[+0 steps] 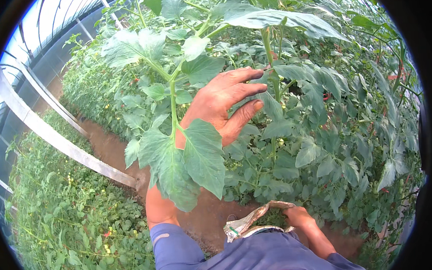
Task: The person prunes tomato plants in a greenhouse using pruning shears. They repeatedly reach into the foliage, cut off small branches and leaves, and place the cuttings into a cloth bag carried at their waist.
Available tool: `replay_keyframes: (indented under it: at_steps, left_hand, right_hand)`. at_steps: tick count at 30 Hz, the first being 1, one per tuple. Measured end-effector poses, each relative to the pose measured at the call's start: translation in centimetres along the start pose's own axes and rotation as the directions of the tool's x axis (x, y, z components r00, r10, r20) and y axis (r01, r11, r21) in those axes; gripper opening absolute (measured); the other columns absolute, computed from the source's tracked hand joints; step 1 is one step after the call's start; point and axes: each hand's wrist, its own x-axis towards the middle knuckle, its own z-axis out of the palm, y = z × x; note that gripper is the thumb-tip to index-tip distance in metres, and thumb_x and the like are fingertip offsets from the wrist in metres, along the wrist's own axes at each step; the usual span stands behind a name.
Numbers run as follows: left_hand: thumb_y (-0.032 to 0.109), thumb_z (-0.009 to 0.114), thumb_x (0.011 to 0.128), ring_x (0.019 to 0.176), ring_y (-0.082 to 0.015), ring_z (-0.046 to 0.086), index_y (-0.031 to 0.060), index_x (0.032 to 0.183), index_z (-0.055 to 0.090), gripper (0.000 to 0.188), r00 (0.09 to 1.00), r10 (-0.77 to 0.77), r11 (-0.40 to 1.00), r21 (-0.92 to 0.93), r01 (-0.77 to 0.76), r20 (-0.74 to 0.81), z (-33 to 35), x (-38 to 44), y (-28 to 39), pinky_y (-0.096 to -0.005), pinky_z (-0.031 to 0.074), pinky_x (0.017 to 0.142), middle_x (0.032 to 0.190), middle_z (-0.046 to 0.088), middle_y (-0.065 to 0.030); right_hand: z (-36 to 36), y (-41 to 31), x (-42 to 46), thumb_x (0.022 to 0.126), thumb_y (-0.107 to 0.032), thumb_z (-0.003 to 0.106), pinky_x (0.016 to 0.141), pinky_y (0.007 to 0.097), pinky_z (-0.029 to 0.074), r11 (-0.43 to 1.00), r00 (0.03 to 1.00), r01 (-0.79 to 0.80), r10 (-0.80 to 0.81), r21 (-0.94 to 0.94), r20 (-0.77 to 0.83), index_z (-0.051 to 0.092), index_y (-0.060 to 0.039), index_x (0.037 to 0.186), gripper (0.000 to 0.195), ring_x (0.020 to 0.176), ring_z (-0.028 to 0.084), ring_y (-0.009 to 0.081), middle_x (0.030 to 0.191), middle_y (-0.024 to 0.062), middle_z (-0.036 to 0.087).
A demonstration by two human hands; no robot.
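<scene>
My left hand (224, 104) is raised among the tomato plants, its fingers apart and pointing right, near a thick green tomato stem (267, 44). A large tomato leaf (175, 158) hangs in front of my left wrist and forearm. Low at the right, my right hand (296, 217) is closed on the rim of an open woven sack (245, 221) at my waist. Green plant cuttings (272, 218) lie inside the sack. The fingertips of my right hand are partly hidden at the sack's edge.
Dense tomato plants (309, 146) stand close in front and to the right. Another row of plants (76, 211) grows at the left, beyond a bare soil path (105, 139). A pale curved greenhouse frame member (69, 138) slants down to the soil. Red ties (327, 96) hang among the leaves.
</scene>
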Motion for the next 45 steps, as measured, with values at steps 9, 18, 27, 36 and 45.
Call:
replay_keyframes:
  at_steps: [9, 18, 27, 36, 45]
  left_hand:
    - [0.011, 0.068, 0.094, 0.100, -0.0219, 0.070, 0.0007, 0.121, 0.067, 0.029, 0.944, -0.310, 0.903, -0.347, 0.254, -0.116, -5.9, -8.2, -11.6, -0.0336, 0.054, 0.088, 0.114, 0.071, -0.0142]
    - [0.014, 0.064, 0.099, 0.105, -0.0148, 0.066, -0.0062, 0.127, 0.060, 0.035, 0.911, -0.369, 0.860, -0.438, 0.261, -0.183, -14.6, -5.8, -28.6, -0.0295, 0.055, 0.089, 0.115, 0.070, -0.0131]
    - [0.002, 0.049, 0.101, 0.107, -0.0215, 0.062, -0.0087, 0.134, 0.046, 0.036, 0.714, -0.620, 0.626, -0.754, 0.199, -0.326, -16.6, 0.5, -40.8, -0.0329, 0.052, 0.092, 0.130, 0.059, -0.0157]
    - [0.000, 0.047, 0.100, 0.121, -0.0265, 0.057, -0.0087, 0.143, 0.036, 0.045, 0.804, -0.581, 0.653, -0.662, 0.369, -0.124, -14.7, -0.9, -40.5, -0.0367, 0.050, 0.100, 0.139, 0.053, -0.0201]
    - [0.005, 0.057, 0.099, 0.121, -0.0224, 0.057, -0.0077, 0.139, 0.040, 0.045, 0.901, -0.423, 0.727, -0.629, 0.277, -0.093, -15.0, -3.7, -40.6, -0.0331, 0.049, 0.102, 0.134, 0.057, -0.0210]
  right_hand:
    - [-4.1, -11.5, 10.1, 0.091, -0.031, 0.063, 0.087, 0.0458, 0.051, 0.963, 0.964, 0.266, -0.265, 0.048, -0.034, 0.069, -0.0107, 0.110, 0.029, 0.098, 0.066, 0.0353, 0.101, 0.0144, 0.071]
    - [-17.9, -32.8, 17.2, 0.095, -0.030, 0.064, 0.074, 0.0442, 0.054, 0.716, 0.751, 0.661, -0.637, 0.224, -0.176, 0.066, -0.0054, 0.113, 0.030, 0.086, 0.067, 0.0351, 0.098, 0.0145, 0.068]
    - [-44.3, -42.6, 20.8, 0.097, -0.003, 0.057, 0.063, 0.0280, 0.055, 0.784, 0.059, 0.605, -0.220, -0.141, -0.974, 0.063, 0.0025, 0.122, 0.026, 0.078, 0.066, 0.0125, 0.096, 0.0092, 0.072]
    - [-62.6, -39.1, 35.0, 0.082, -0.052, 0.071, 0.103, 0.0437, 0.048, 0.992, 0.062, 0.090, 0.079, 0.084, -0.995, 0.061, -0.0073, 0.129, 0.066, 0.121, 0.057, 0.0365, 0.130, 0.0195, 0.061]
    - [-55.0, -38.2, 34.3, 0.099, -0.023, 0.062, 0.074, 0.0445, 0.051, 0.815, -0.320, 0.569, 0.095, -0.112, -0.943, 0.062, -0.0013, 0.111, 0.025, 0.084, 0.068, 0.0341, 0.090, 0.0185, 0.069]
